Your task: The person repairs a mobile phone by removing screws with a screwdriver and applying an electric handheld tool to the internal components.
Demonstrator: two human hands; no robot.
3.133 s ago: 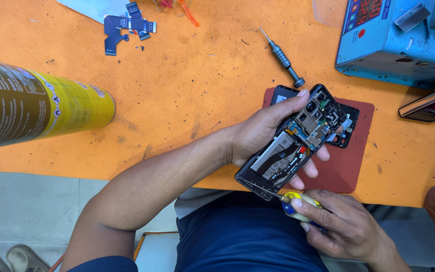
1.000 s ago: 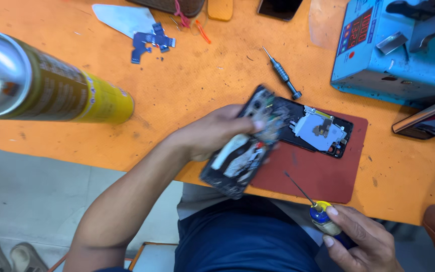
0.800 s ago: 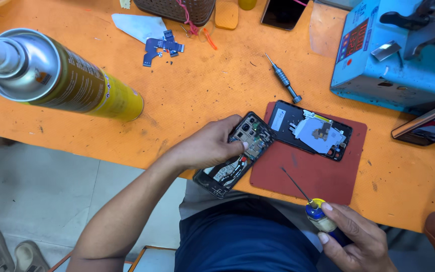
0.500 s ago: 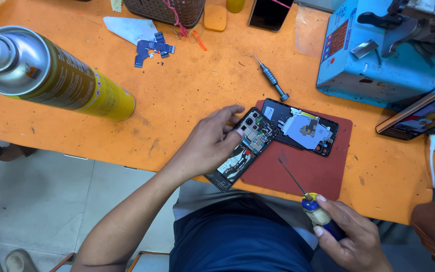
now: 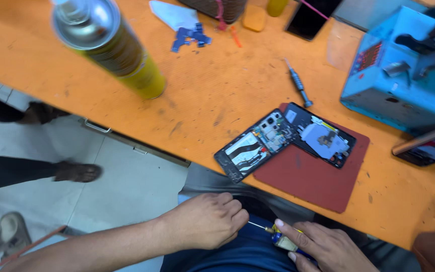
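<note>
Both hands [image 5: 207, 221] [image 5: 328, 247] low, curled, nearly touching

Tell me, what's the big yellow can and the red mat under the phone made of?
The spray can looks like metal: its top rim is shiny silver, the body painted glossy yellow. The red mat seems soft rubber or silicone, dull and flat with rounded corners, though leather-like sheet is possible.

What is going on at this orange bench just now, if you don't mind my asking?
A person is working on an opened phone, which lies partly on a red mat beside its detached back panel. Neither hand touches the phone: both are below the bench edge. The right hand grips a small screwdriver, and the closed left hand meets its tip. A spray can and another screwdriver are on the bench.
</note>
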